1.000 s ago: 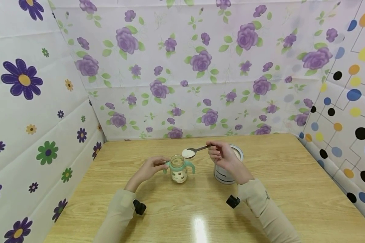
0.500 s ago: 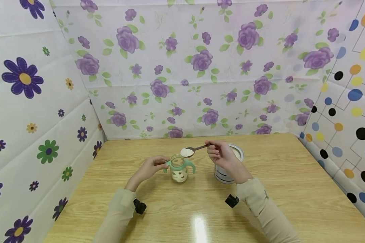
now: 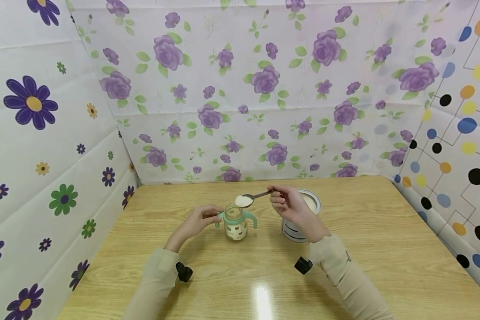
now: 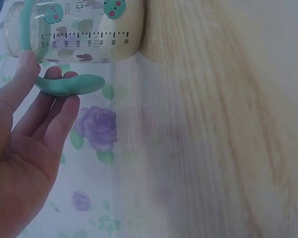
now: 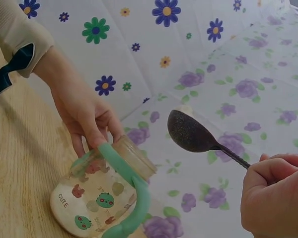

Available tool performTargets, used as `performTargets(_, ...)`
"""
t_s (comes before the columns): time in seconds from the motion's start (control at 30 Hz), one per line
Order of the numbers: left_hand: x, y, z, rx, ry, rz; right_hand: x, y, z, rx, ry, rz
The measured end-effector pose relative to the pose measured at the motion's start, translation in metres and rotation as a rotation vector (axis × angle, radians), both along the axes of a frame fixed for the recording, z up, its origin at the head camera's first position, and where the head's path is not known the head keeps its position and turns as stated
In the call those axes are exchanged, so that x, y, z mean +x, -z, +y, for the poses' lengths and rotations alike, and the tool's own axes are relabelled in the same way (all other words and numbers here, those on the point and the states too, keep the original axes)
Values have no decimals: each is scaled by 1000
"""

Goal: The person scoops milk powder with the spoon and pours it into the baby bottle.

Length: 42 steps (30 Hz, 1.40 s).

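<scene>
Left of the baby bottle (image 3: 236, 230): left hand (image 3: 199, 221), fingers curled round its near green handle (image 4: 69, 85), thumb up on the collar. Looks like a steadying grip; bottle is upright on the table (image 3: 224, 289), uncapped. Bottle is the landmark from here on.

Above its mouth, just to the right: spoon (image 3: 260, 195) heaped with white powder (image 3: 243, 201). Right wrist view shows a gap to the rim, no contact. Bowl is about level, presumably so nothing spills.

Further right of the bottle: right hand (image 3: 298, 211), fingers closed in a pinch on the spoon's handle end. Holding that far back probably keeps the knuckles off the rim.

Behind that hand, right of the bottle: can (image 3: 294, 233), within easy scooping reach.

Hard to see: can is partly covered, fill unclear. Pale stuff low in the bottle, can't tell wet or dry. Right fingertips mostly hidden.
</scene>
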State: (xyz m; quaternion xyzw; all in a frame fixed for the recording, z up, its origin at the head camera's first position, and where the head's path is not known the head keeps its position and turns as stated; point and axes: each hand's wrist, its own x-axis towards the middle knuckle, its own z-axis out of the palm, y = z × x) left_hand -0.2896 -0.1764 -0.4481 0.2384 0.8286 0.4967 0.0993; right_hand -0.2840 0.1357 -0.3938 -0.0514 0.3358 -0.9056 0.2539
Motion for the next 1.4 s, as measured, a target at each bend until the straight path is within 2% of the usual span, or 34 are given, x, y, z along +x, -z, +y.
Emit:
performTargets(0.1, 7, -11, 1, 4, 8, -3, 0, 1, -2, 5, 3, -13)
performTargets(0.2, 9, -12, 1, 11, 11, 0, 1, 1, -3, 13, 3, -15)
performTargets(0.43, -10, 17, -6, 4, 6, 24, 0, 3, -6, 26, 0, -13)
performTargets(0.53, -8, 12, -4, 8, 1, 18, -1, 4, -7, 28, 1, -7)
performTargets(0.77, 4, -8, 1, -8, 5, 8, -1, 4, -9, 39, 1, 4)
performTargets(1.1, -8, 13, -4, -7, -4, 15, 0, 4, -11, 33, -8, 12)
performTargets(1.27, -10, 15, -5, -8, 0, 30, -1, 6, -11, 39, -7, 15)
performTargets(1.4, -7, 12, -4, -15, -2, 36, -2, 9, -12, 44, -13, 19)
